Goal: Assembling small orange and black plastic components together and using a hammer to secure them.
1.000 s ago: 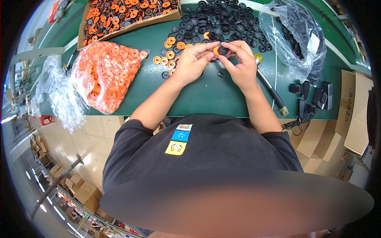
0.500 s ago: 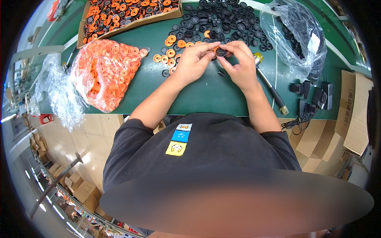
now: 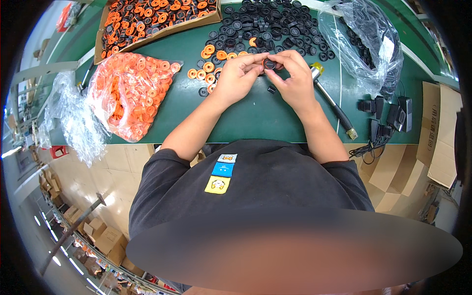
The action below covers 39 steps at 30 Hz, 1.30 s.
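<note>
Over the green table, the fingertips of both hands pinch one small round black wheel-like part (image 3: 269,64). My left hand (image 3: 236,82) steadies its left side, thumb and fingers closed on it. From the right, my right hand (image 3: 296,82) grips its edge between thumb and fingers. Just beneath the hands lies a small black piece (image 3: 271,89). Loose orange ring-shaped parts (image 3: 201,74) are scattered beyond and left of my left hand. A spread heap of round black parts (image 3: 265,35) fills the area beyond both hands.
A cardboard tray (image 3: 206,20) of orange-and-black parts stands far left. Nearer are a bag of orange rings (image 3: 130,96) and a crumpled clear bag (image 3: 73,118). On the right lie a hammer (image 3: 338,109), a clear bag with black parts (image 3: 364,54) and black power adapters (image 3: 396,118).
The part between my fingers has turned: an orange edge showed at its left before, and now its black face shows. Both hands stay in nearly the same place.
</note>
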{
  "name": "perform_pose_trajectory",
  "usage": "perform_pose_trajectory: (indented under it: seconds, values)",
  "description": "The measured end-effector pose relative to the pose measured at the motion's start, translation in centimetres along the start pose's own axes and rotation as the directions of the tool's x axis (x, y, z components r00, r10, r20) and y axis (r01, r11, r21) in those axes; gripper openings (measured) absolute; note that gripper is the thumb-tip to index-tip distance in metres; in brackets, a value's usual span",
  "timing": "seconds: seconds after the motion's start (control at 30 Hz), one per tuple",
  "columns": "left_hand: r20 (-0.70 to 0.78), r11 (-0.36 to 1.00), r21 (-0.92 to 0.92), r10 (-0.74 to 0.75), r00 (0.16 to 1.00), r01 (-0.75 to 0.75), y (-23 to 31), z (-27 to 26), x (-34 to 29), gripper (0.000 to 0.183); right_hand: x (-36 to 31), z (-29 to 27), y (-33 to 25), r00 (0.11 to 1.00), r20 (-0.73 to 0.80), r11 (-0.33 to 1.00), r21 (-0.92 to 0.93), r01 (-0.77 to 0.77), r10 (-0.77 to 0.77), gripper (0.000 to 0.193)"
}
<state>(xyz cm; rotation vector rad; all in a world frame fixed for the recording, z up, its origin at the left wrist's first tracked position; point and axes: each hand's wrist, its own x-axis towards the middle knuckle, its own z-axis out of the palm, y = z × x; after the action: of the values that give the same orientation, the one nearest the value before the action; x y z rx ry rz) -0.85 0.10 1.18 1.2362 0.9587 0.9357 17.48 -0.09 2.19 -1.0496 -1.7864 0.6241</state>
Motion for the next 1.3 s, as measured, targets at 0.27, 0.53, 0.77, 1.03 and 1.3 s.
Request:
perform_pose_trajectory:
  seconds: [0.27, 0.53, 0.77, 1.03, 1.3]
  values:
    - [-0.02, 0.999, -0.034, -0.004, 1.0, 0.004, -0.1, 0.1, -0.1, 0.036, 0.0, 0.0, -0.1, 1.0, 0.0, 0.999, -0.029, 0.021, -0.021, 0.033]
    - [-0.006, 0.989, -0.116, -0.091, 0.996, 0.089, 0.2, -0.2, 0.2, 0.032, -0.1, 0.1, -0.1, 1.0, 0.02, 1.0, -0.009, -0.018, 0.018, 0.033]
    - [-0.023, 0.99, -0.138, -0.036, 0.999, 0.033, -0.3, 0.0, 0.4, 0.029, -0.2, 0.1, 0.2, 0.999, 0.037, 0.998, -0.066, 0.021, -0.019, 0.035]
    - [-0.026, 0.985, -0.171, -0.018, 1.0, 0.013, -0.8, -0.3, 0.5, 0.029, -0.1, 0.1, 0.4, 0.994, 0.064, 0.991, 0.096, -0.09, 0.085, 0.039]
    - [0.004, 0.984, -0.17, -0.054, 0.999, 0.054, -0.3, -0.6, 0.4, 0.032, -0.2, 0.4, 0.7, 0.997, 0.037, 0.989, 0.13, -0.069, 0.065, 0.04]
